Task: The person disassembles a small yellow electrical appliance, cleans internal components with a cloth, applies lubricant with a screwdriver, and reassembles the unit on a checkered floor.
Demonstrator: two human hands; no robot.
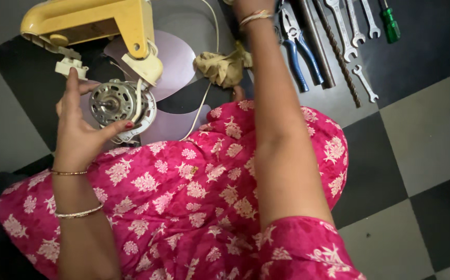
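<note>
My left hand (79,132) grips a round metal fan motor (112,102), thumb below it and fingers up its left side. The motor hangs from the cream-yellow fan body (87,21) by a yellow neck piece (144,59). A pale purple fan blade (178,65) lies on the floor behind the motor. A small white plastic part (69,65) sits by my fingertips. My right arm reaches up over my pink flowered lap. My right hand (246,4) is cut off by the top edge beyond the bangled wrist, so its fingers are hidden.
A crumpled tan rag (224,67) and a white cord (212,36) lie near the blade. On the black and grey tiled floor to the right are blue-handled pliers (298,52), a twisted metal rod (340,57), several spanners (362,78) and a green screwdriver (390,24).
</note>
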